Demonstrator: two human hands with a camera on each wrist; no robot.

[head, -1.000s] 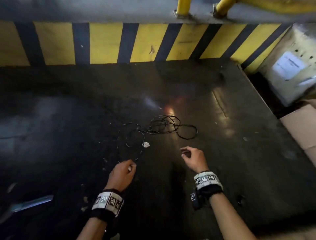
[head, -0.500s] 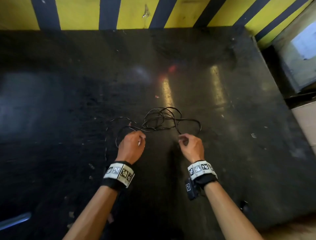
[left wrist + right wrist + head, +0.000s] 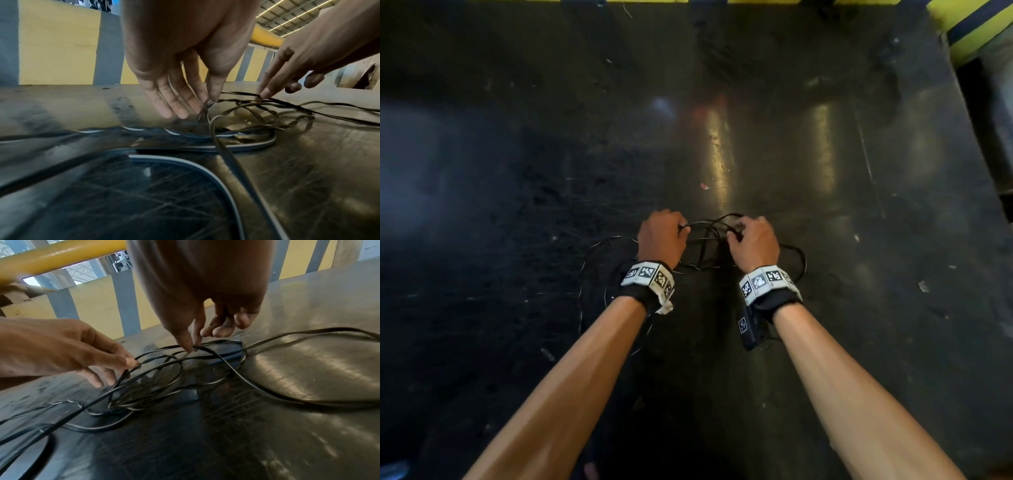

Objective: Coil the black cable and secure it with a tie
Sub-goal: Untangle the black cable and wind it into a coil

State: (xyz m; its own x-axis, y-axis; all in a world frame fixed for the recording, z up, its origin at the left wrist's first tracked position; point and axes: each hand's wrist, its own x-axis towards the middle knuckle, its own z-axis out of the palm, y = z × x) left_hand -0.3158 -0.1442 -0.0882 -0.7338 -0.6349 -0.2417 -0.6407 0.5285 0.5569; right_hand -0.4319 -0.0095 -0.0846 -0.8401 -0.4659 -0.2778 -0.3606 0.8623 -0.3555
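A thin black cable (image 3: 804,262) lies in a loose tangle on a dark scuffed surface (image 3: 825,342). My left hand (image 3: 683,228) pinches a strand at the tangle's left side. My right hand (image 3: 736,233) pinches another strand a hand's width to the right. In the left wrist view, the left hand (image 3: 208,102) holds its strand between thumb and fingers just above the surface, and more cable (image 3: 224,151) trails toward the camera. In the right wrist view, the right hand (image 3: 193,348) lifts a strand of the cable (image 3: 265,389) with thumb and forefinger. The left hand (image 3: 133,364) grips beside it.
A yellow and black striped barrier (image 3: 962,31) runs along the far edge, and a yellow rail (image 3: 61,254) stands above it. The surface ends at a drop on the right (image 3: 983,144). Small bits of debris (image 3: 923,286) dot the surface.
Both hands moved forward from short of the cable onto the tangle and took hold of strands. My head dropped closer, so the barrier slid out of the top of the view.
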